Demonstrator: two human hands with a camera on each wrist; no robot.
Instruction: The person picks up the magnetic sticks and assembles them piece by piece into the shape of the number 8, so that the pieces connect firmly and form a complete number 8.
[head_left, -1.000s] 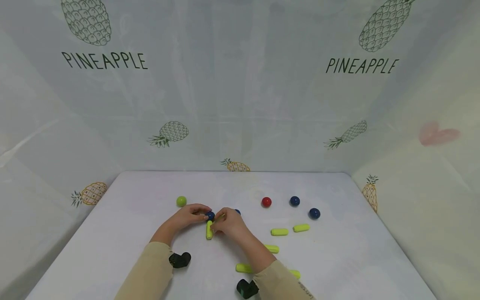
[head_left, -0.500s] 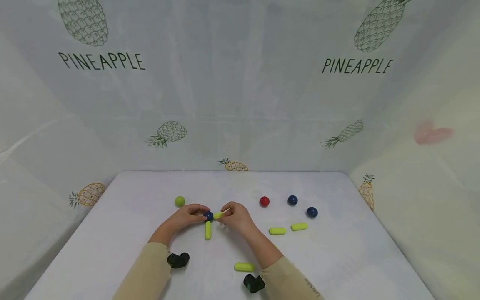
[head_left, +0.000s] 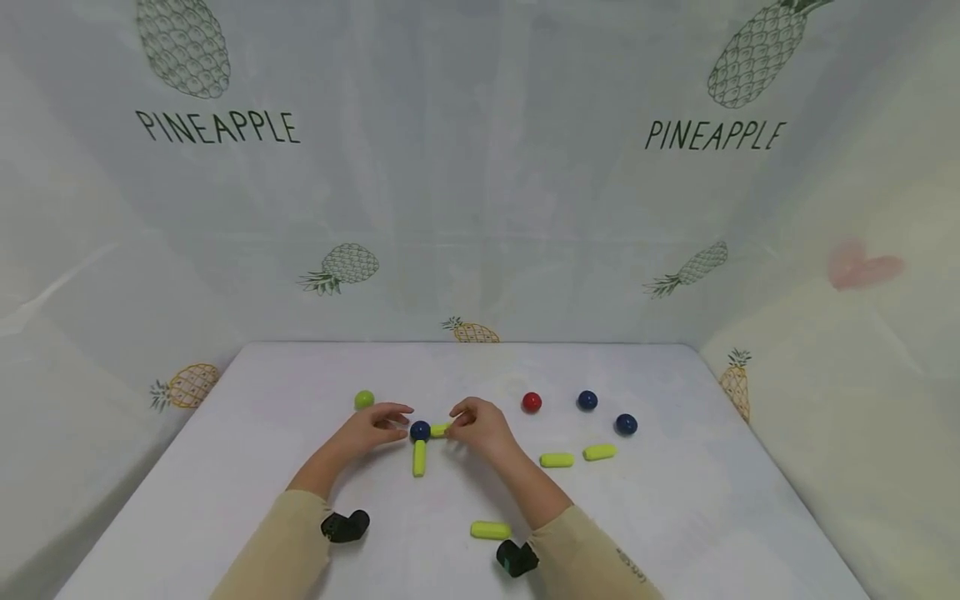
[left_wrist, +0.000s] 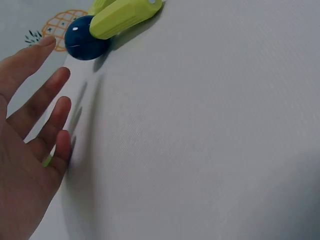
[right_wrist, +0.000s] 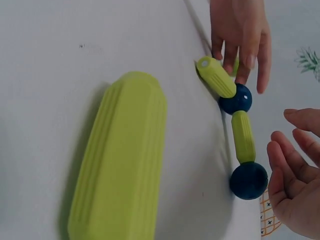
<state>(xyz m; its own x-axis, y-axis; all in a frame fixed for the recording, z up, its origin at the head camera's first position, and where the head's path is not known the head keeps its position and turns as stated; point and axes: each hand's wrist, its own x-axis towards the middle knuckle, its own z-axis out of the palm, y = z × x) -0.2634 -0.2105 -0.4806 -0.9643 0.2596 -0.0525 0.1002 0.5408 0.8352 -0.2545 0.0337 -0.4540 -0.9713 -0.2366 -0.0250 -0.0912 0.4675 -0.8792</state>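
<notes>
Two yellow-green building rods meet a dark blue ball at a corner. One rod points toward the person, with a silvery tip in the right wrist view. The other rod runs right to a second blue ball, which my right hand hides in the head view. My left hand, fingers spread and slightly bent, is just left of the corner ball, apart from it. My right hand is beside the second ball, fingers loosely bent and holding nothing; the right wrist view shows a small gap.
A green ball lies behind my left hand. Rightward are a red ball, two blue balls and two loose rods. Another rod lies near my right wrist's black camera.
My left hand has let go of the corner ball and drawn back left. My right hand has moved right, away from the first rod, and the second rod now joins the corner ball.
</notes>
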